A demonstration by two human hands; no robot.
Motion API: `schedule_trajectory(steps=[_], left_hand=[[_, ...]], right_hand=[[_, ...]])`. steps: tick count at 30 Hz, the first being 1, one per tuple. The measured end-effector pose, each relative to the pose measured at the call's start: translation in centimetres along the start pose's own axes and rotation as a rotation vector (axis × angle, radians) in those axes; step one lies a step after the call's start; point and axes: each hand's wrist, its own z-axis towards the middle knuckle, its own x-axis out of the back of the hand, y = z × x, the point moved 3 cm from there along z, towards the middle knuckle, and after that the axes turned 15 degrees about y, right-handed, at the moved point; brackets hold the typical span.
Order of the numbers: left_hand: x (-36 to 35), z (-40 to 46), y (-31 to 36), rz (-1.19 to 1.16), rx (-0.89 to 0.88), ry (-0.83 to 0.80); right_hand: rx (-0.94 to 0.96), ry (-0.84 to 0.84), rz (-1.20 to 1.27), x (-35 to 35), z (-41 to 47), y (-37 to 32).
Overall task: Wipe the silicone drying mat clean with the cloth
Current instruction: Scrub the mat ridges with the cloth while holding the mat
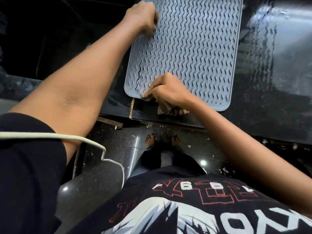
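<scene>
A grey silicone drying mat (194, 48) with wavy ridges lies on the black countertop (270, 98). My right hand (166, 90) is shut on a brownish crumpled cloth (170, 109) and presses it against the mat's near edge, close to the near left corner. My left hand (143, 17) rests on the mat's far left edge with fingers curled, pinning it down. A dark curved crack or slit shows in the mat near its left side.
The wet, shiny black counter extends to the right. A dark sink or recess (50, 39) lies left of the mat. The counter's front edge runs just below the cloth. A white cable (67, 137) crosses my left arm. My bare feet (150, 141) stand on the dark floor.
</scene>
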Motion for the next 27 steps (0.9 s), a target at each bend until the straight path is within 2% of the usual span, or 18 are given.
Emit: schedule_trajectory(steps=[1,3,6,12,17,23,27], left_hand=[[0.3,0.5,-0.1,-0.037,0.036,0.05],[0.9,2.0,-0.7,-0.13,0.119,0.154],[0.9,4.9,-1.7,-0.252,0.247,0.213],[-0.5,11.2,-3.2,-0.505,0.455,0.153],[-1.3,14.6,-3.3,-0.514,0.478,0.127],[-2.3,16.5,-4.0,-0.518,0.576,0.135],[-2.4,17.1,-3.9,-0.623,0.653,0.137]], right_hand=[[-0.079,-0.019,0.157,0.8,0.3,0.1],[-0.162,0.103,0.392,2.6,1.4,0.6],[-0.165,0.288,0.492,5.6,4.1,0.5],[0.014,0.462,0.23,10.1,12.4,-2.5],[0.13,0.668,-0.098,11.0,20.8,-4.0],[0.202,0.577,-0.47,7.9,26.9,-3.9],[0.294,0.585,-0.506,7.4,26.5,-3.6]])
